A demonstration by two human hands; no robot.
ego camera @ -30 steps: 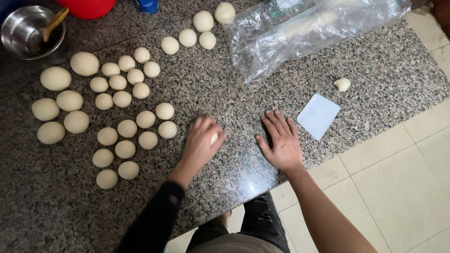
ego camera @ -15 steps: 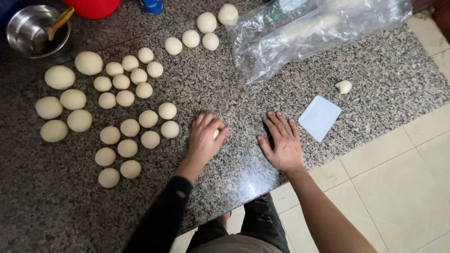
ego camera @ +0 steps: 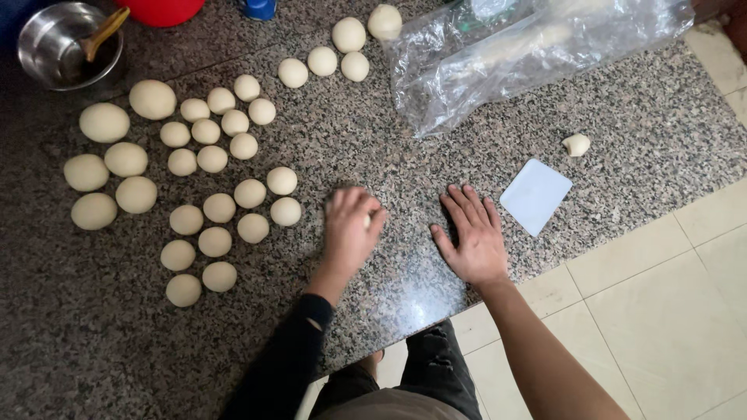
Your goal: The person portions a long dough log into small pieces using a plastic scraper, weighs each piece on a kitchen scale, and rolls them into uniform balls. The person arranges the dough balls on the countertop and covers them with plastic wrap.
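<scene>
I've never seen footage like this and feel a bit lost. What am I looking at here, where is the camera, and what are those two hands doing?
There is no machine here: a person works with bare hands, and the camera sits on their head, looking straight down. You see a speckled stone counter and, below it, a tiled floor. The left hand is cupped over a small piece of dough, mostly hidden and blurred. The right hand lies flat on the counter, holding nothing. To the left lie many round dough balls, larger ones furthest left. Near the right hand is a flat white scraper, with a small dough scrap beyond it. At the top are a crumpled clear plastic bag and a metal bowl with a wooden-handled tool.
</scene>
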